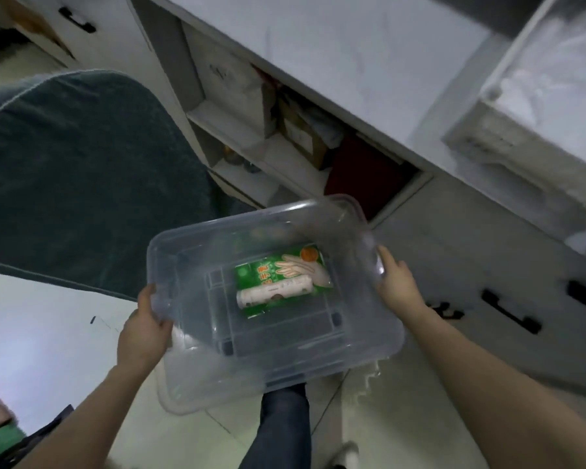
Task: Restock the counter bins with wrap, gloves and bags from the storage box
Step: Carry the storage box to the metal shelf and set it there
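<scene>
**Storage box held in both hands, two items inside**

Person holds the clear plastic storage box point(274, 309) in the air over the floor point(48, 333), one hand on each short side. Box is open-topped, no lid on it, tilted slightly.

Left hand point(142, 333): clamped on the left rim. Thumb lies over the top of the rim; the other fingers point(164, 323) wrap under and round the edge, pressed against the plastic.

Right hand point(398, 282): against the right rim and wall. Fingers point(384, 257) lie together along the outside of the rim, curling onto it. How far they wrap under cannot be told; the wall blurs them.

Contents, lying on the box bottom towards the far right part:
- green packet of gloves point(285, 275), flat, with a printed hand on it.
- white roll point(274, 292) lying on its side across the near edge of the packet, touching it. Wrap or bags: cannot tell.

Surroundings:
- white table point(335, 55) runs diagonally across the upper frame, with open shelves point(278, 140) below holding boxes and a dark red item.
- clear counter bin point(538, 113) at upper right on the table, pale contents, blurred.
- dark green padded chair point(82, 170) at left, near the box.
- drawers with black handles point(509, 316) at right.
- person's leg point(281, 428) in dark trousers below the box.
</scene>
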### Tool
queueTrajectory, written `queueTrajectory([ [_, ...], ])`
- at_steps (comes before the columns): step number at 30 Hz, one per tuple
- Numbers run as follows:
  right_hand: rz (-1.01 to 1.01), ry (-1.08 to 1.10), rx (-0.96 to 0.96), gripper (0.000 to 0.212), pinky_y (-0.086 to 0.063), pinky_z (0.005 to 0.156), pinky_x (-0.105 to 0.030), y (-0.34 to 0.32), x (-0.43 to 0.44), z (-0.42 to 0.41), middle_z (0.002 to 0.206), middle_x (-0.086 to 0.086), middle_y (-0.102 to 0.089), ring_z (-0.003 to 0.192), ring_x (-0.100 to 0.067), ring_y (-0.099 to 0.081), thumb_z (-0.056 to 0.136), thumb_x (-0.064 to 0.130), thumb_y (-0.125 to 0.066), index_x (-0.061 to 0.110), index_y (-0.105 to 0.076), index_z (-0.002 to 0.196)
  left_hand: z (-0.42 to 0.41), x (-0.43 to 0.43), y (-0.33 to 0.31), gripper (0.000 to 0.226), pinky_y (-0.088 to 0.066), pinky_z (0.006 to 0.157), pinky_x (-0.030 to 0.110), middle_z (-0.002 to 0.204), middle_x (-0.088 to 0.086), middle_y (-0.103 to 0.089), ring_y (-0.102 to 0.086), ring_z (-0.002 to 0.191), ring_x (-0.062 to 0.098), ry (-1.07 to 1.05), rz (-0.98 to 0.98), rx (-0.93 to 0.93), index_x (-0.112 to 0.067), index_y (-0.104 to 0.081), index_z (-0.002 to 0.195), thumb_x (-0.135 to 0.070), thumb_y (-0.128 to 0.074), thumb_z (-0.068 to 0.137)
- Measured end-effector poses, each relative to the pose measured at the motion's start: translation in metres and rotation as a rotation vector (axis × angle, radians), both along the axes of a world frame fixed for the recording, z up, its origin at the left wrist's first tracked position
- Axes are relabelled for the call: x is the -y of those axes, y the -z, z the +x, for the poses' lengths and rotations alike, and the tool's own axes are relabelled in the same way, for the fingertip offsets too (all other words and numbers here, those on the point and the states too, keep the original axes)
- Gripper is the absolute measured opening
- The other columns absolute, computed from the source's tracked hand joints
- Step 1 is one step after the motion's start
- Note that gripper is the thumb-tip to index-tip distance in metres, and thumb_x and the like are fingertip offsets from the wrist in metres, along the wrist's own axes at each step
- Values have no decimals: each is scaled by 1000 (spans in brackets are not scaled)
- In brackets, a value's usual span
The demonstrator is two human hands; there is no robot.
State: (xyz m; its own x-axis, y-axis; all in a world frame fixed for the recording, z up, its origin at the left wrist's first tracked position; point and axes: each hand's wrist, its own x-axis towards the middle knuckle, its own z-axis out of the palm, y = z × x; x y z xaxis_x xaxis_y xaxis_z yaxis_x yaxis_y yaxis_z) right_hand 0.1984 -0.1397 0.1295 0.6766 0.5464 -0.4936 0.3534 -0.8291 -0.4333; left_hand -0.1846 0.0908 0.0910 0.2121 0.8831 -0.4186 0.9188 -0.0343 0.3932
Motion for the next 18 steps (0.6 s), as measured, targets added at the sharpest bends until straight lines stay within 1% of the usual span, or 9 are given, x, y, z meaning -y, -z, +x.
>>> queueTrajectory([
  [2,-48,69,-39,67,-45,90,-42,-8,41,-4,139,-24,-37,114,-42,-48,94,11,-44,30,-14,151,10,13,-12,56,-44,63,36,94,14,-65,-51,63,26,69,11,0,-34,-26,134,-42,-57,89],
  [5,-59,196,-63,64,-43,95,-44,-24,121,-16,142,-23,-38,123,-42,-42,94,21,-44,31,-14,150,34,41,-31,62,-43,62,36,100,21,-67,-49,66,26,220,36,18,-31,-30,135,-29,-63,83],
  [7,-37,300,-68,69,-44,86,-41,-35,185,-30,141,-19,-44,123,-42,-43,89,22,-51,30,-18,150,54,70,-43,65,-45,55,32,83,15,-68,-53,58,25,332,47,43,-30,-33,136,-18,-64,81],
  [9,20,433,-52,71,-40,77,-36,-46,256,-48,135,-17,-52,116,-42,-50,85,21,-57,26,-25,148,77,108,-56,65,-47,50,31,68,7,-62,-57,53,24,434,29,84,-29,-36,136,-13,-66,80],
  [11,105,548,-32,62,-43,82,-37,-59,327,-71,131,-17,-56,114,-41,-54,86,23,-60,20,-34,143,103,150,-70,64,-50,54,34,71,10,-63,-60,57,27,570,0,120,-27,-39,135,-11,-67,80],
  [13,163,677,-20,55,-45,96,-46,-74,401,-97,136,-17,-54,118,-40,-54,91,22,-58,19,-38,141,131,197,-85,63,-46,52,31,75,9,-62,-59,58,24,735,-8,145,-25,-39,135,-12,-66,80],
  [15,162,804,18,66,-45,98,-49,-90,473,-121,139,-16,-51,121,-38,-52,86,10,-65,16,-35,144,160,251,-100,61,-40,46,26,79,6,-62,-58,59,17,874,-14,180,-26,-38,134,-18,-66,80],
  [16,155,866,34,73,-46,97,-48,-99,507,-132,139,-14,-50,122,-37,-52,81,5,-69,16,-34,144,175,280,-107,59,-39,44,25,80,5,-62,-58,59,15,939,-6,199,-26,-39,133,-20,-65,81],
  [18,151,973,71,78,-46,97,-46,-120,571,-151,139,-14,-49,123,-35,-50,77,-1,-70,16,-35,144,203,341,-123,57,-37,44,26,78,2,-60,-57,60,13,1063,5,245,-25,-40,133,-20,-64,81],
])
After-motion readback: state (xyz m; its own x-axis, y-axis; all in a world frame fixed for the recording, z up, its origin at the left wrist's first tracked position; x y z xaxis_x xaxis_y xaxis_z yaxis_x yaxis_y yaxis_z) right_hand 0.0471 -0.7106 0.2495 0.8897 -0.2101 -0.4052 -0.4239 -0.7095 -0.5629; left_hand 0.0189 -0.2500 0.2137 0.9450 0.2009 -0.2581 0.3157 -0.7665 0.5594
